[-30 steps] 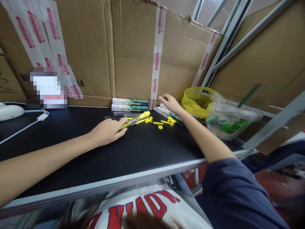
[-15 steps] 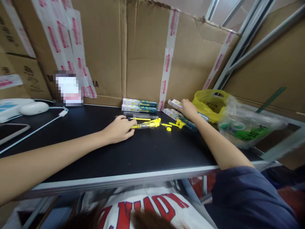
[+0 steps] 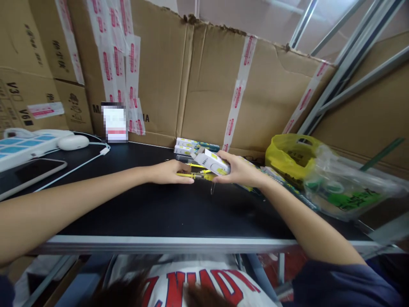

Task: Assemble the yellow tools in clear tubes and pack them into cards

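Observation:
In the middle of the black tabletop, my left hand [image 3: 174, 171] is closed around a slim yellow pen-like piece [image 3: 194, 175] with a partly clear barrel. A thin wire loop [image 3: 212, 187] hangs near its right end. My right hand [image 3: 238, 170] grips a small white carton [image 3: 213, 161] with yellow print; its flap end, tilted to the left, looks open. The carton sits just above and beside the yellow piece, and I cannot tell whether they touch. Behind the hands lie more printed cartons [image 3: 183, 145], stacked against the cardboard, partly hidden by the held carton.
More cartons [image 3: 284, 183] lie under and beyond my right forearm. A yellow plastic bag [image 3: 281, 155] and a clear bag [image 3: 345, 192] stand at the right. On the left are a phone [image 3: 38, 172], a white power strip [image 3: 28, 145] and a cable [image 3: 76, 162]. Cardboard [image 3: 159, 76] walls the back.
My right hand has brought a carton leftward from the pile at the right to beside my left hand. The yellow piece stays in my left hand. The view has shifted slightly.

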The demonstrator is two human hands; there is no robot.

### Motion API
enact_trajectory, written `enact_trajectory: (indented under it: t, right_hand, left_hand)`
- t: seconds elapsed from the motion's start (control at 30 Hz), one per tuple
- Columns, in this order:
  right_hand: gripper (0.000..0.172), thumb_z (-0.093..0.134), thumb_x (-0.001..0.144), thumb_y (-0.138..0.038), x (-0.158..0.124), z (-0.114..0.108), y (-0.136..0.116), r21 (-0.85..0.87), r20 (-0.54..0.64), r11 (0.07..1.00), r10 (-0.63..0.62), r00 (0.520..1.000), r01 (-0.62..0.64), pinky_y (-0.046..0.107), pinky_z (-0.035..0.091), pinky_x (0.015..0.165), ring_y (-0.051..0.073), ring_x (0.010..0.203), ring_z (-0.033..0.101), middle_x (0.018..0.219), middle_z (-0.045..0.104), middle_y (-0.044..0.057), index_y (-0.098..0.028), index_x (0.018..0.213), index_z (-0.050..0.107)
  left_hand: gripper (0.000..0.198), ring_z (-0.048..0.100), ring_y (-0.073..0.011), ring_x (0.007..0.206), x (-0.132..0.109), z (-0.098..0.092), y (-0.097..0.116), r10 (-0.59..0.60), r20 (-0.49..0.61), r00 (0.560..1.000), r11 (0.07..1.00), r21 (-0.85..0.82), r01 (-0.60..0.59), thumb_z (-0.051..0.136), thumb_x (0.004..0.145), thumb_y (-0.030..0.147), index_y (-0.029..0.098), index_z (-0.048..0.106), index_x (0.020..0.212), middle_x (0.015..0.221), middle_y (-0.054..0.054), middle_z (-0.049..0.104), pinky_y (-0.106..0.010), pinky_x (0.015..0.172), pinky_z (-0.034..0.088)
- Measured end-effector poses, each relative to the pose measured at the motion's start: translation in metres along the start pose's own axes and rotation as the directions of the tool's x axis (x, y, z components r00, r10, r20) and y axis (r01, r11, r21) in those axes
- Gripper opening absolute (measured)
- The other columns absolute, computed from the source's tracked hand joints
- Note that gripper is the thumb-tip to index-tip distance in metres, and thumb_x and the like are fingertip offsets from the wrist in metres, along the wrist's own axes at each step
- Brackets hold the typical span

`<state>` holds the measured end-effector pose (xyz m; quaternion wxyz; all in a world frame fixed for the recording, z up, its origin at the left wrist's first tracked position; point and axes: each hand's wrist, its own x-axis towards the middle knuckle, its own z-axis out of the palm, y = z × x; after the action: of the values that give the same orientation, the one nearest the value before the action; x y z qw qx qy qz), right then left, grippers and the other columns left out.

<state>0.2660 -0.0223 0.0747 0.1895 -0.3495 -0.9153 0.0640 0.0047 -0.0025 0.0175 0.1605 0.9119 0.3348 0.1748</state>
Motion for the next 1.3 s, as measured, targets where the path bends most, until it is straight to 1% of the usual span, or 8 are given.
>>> enact_trajectory:
  t: [0.17, 0.33, 0.47, 0.57, 0.8, 0.97, 1.1, 1.3]
  right_hand:
    - [0.04, 0.074, 0.067, -0.043, 0.001, 0.001, 0.008, 0.101, 0.021, 0.995, -0.025, 0.999, 0.023, 0.022, 0.038, 0.062, 0.013, 0.071, 0.048, 0.08, 0.054, -0.001, -0.017, 0.09, 0.054]
    - [0.033, 0.071, 0.068, -0.039, 0.002, 0.016, 0.009, 0.184, 0.04, 0.983, 0.008, 0.999, -0.016, 0.021, 0.038, 0.06, 0.012, 0.067, 0.049, 0.077, 0.056, -0.001, -0.016, 0.085, 0.056]
    - [0.025, 0.068, 0.068, -0.033, 0.003, 0.026, 0.008, 0.121, 0.012, 0.992, 0.032, 0.999, -0.033, 0.02, 0.036, 0.059, 0.011, 0.066, 0.05, 0.075, 0.057, -0.002, -0.016, 0.082, 0.056]
    - [0.024, 0.067, 0.069, -0.032, 0.004, 0.028, 0.01, 0.07, -0.016, 0.996, 0.054, 0.998, -0.053, 0.02, 0.035, 0.059, 0.011, 0.065, 0.05, 0.073, 0.057, -0.003, -0.015, 0.083, 0.056]
    - [0.026, 0.068, 0.068, -0.035, 0.005, 0.032, 0.006, 0.05, -0.044, 0.996, 0.07, 0.997, -0.068, 0.02, 0.033, 0.057, 0.011, 0.062, 0.048, 0.072, 0.058, -0.003, -0.016, 0.081, 0.055]
    - [0.028, 0.068, 0.072, -0.038, 0.002, 0.027, 0.002, -0.053, -0.036, 0.998, 0.036, 0.999, -0.038, 0.021, 0.035, 0.058, 0.013, 0.066, 0.055, 0.076, 0.062, -0.001, -0.018, 0.086, 0.054]
    - [0.043, 0.063, 0.078, -0.056, -0.001, 0.015, 0.011, -0.326, -0.063, 0.937, 0.111, 0.992, -0.126, 0.023, 0.032, 0.057, 0.019, 0.068, 0.058, 0.082, 0.067, 0.005, -0.019, 0.099, 0.055]
    - [0.053, 0.054, 0.085, -0.059, -0.003, 0.006, 0.02, -0.529, -0.073, 0.83, 0.165, 0.984, -0.178, 0.027, 0.032, 0.06, 0.027, 0.081, 0.065, 0.097, 0.071, 0.011, -0.022, 0.123, 0.051]
  left_hand:
    - [0.051, 0.045, -0.0104, 0.044, -0.003, -0.019, -0.004, -0.084, 0.147, 0.986, 0.977, -0.183, 0.11, 0.047, 0.084, 0.063, 0.016, 0.065, 0.076, 0.052, 0.001, 0.051, -0.023, 0.042, 0.034]
    - [0.055, 0.046, -0.0107, 0.04, -0.004, -0.017, -0.006, -0.069, 0.234, 0.97, 0.975, -0.189, 0.115, 0.041, 0.086, 0.063, 0.017, 0.072, 0.088, 0.054, -0.001, 0.054, -0.023, 0.038, 0.035]
    - [0.05, 0.066, -0.0184, 0.071, -0.002, -0.005, -0.003, -0.017, 0.065, 0.998, 0.998, 0.065, 0.012, 0.037, 0.092, 0.055, 0.019, 0.068, 0.108, 0.088, -0.007, 0.072, -0.029, 0.065, 0.051]
    - [0.052, 0.064, -0.027, 0.105, -0.001, 0.008, 0.002, 0.037, -0.08, 0.996, 0.96, 0.28, -0.013, 0.034, 0.093, 0.054, 0.017, 0.059, 0.12, 0.117, -0.013, 0.067, -0.038, 0.089, 0.049]
    - [0.077, 0.057, -0.0333, 0.117, -0.002, 0.036, 0.02, 0.025, -0.219, 0.975, 0.953, 0.299, 0.043, 0.05, 0.079, 0.069, 0.013, 0.046, 0.131, 0.129, -0.019, 0.058, -0.043, 0.096, 0.046]
    - [0.043, 0.062, -0.0282, 0.11, 0.002, 0.037, 0.015, -0.005, -0.235, 0.972, 0.969, 0.238, 0.063, 0.033, 0.095, 0.045, 0.014, 0.056, 0.115, 0.118, -0.016, 0.064, -0.039, 0.093, 0.047]
    - [0.036, 0.067, -0.0261, 0.092, 0.003, 0.028, 0.001, -0.044, -0.251, 0.967, 0.959, 0.259, 0.111, 0.03, 0.097, 0.038, 0.016, 0.053, 0.116, 0.101, -0.013, 0.07, -0.035, 0.078, 0.049]
    - [0.044, 0.06, -0.0166, 0.067, 0.001, 0.008, -0.008, -0.169, -0.525, 0.834, 0.984, -0.045, 0.171, 0.024, 0.098, 0.041, 0.017, 0.054, 0.118, 0.073, -0.001, 0.062, -0.028, 0.067, 0.045]
